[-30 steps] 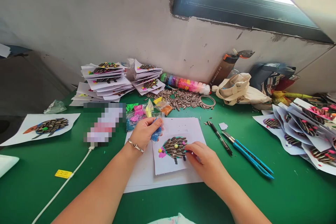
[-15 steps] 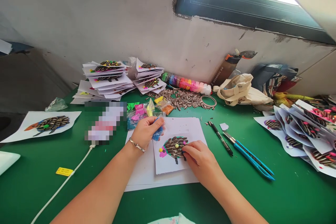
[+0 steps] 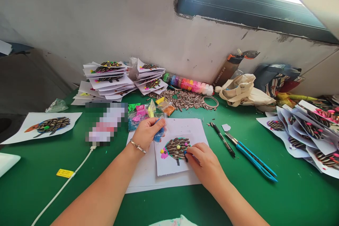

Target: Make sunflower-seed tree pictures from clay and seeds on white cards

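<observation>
Right hand (image 3: pixel 202 157) curled low, apparently against a blue dot (image 3: pixel 185 152).

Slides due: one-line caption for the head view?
Left hand holds a clear bag of blue material; right hand is at a blue dot on a seed-covered animal picture.

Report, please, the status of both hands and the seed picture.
Left hand: holds plastic bag of blue clay. Right hand: touching blue dot on sunflower-seed animal picture. Black pen lies to the right, apart from hand.

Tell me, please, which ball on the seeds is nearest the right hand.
The blue ball, at the right hand; the yellow ball and pink ball sit farther away.
</observation>
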Demonstrator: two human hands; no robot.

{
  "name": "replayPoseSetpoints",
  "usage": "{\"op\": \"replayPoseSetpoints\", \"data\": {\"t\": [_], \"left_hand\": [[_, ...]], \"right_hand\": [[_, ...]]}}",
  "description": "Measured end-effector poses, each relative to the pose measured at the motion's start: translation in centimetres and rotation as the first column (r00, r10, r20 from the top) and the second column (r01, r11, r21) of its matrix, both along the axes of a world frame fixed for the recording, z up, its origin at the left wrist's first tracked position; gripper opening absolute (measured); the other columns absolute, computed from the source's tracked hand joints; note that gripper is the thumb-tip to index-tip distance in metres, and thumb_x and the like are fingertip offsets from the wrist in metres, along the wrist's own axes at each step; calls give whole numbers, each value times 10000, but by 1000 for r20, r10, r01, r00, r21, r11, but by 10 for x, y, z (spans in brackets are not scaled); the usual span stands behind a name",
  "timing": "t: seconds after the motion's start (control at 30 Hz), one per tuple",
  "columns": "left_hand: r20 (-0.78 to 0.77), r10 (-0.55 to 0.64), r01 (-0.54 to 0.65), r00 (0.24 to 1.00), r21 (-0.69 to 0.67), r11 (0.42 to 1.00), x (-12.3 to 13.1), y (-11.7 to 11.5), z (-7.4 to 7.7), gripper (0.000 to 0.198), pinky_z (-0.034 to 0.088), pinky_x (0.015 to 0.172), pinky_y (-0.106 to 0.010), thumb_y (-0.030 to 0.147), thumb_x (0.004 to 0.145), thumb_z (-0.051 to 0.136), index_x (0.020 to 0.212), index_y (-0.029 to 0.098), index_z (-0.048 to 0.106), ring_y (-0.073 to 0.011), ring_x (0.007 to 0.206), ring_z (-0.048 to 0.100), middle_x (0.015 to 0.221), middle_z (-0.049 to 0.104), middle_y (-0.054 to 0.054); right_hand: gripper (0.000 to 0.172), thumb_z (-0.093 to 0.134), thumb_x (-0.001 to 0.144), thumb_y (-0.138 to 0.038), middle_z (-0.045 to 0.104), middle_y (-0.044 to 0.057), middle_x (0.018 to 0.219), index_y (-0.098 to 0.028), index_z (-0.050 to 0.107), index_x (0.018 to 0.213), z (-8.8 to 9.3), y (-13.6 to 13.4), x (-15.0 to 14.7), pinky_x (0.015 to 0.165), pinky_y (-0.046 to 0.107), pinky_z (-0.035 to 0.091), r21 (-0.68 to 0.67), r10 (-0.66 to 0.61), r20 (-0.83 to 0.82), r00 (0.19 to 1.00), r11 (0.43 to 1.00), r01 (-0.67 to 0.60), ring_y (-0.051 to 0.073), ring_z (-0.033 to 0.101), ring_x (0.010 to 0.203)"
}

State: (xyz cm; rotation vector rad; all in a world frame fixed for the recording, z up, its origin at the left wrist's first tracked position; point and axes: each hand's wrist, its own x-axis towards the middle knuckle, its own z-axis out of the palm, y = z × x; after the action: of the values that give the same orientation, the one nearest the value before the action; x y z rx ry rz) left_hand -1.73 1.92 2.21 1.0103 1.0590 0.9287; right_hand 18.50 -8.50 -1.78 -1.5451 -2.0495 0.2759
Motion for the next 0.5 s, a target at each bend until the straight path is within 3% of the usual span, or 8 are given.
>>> {"op": "replayPoseSetpoints", "data": {"t": [0.33,0.5], "left_hand": [[2,-5,5,1000,10,1000,0,-1,-1,425,397,349,-168,545,649,738,667,137,619,-102,481,556,612,599,-2],[2,-8,8,1000,7,1000,0,-1,-1,420,395,345,-161,535,653,739,672,134,617,-98,476,554,612,599,-2]], "right_hand": [[122,558,860,-195,595,59,898,-204,617,966,8,-6,-3,736,351,476,-122,29,-111,993,992,-43,201,536,843],[132,581,840,-158,597,67,897,-197,604,965,3,-6,-2,712,366,468,-57,78,-49,996,995,-81,212,522,826]]}}
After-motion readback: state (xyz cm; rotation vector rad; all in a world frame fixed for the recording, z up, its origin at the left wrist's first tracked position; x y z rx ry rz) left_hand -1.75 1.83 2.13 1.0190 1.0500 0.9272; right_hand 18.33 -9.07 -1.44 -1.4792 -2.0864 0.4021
